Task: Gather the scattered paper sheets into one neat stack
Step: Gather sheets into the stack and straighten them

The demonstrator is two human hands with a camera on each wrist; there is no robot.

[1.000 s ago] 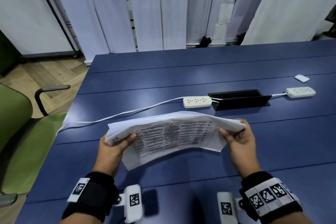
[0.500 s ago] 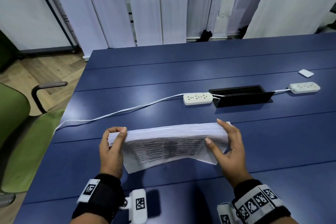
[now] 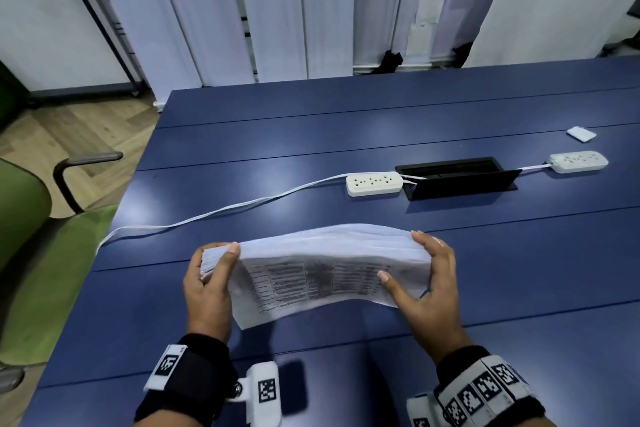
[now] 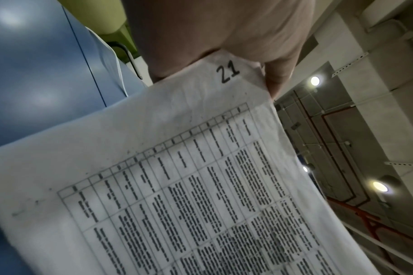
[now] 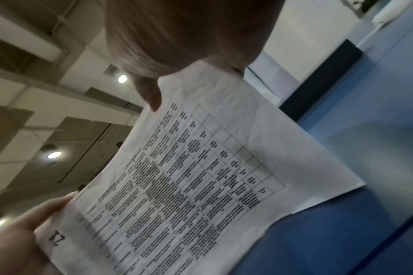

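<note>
The paper stack (image 3: 329,250) is held on its long edge over the counter (image 3: 381,114), on the person's side of the power strip (image 3: 374,184) and well apart from it. The end left of the strip is clasped by the left hand (image 3: 207,284), fingers curled round it. The other end is pinched by the right hand (image 3: 427,288) between thumb and fingers. The front sheet (image 4: 201,186) (marked "21" at the left hand's corner) hangs lower than the rest. Whether the stack touches the counter cannot be determined.

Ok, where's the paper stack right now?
Head view: the paper stack is over the near middle of the blue table, held by its ends between the left hand and right hand, nearer than the white power strip.
</note>
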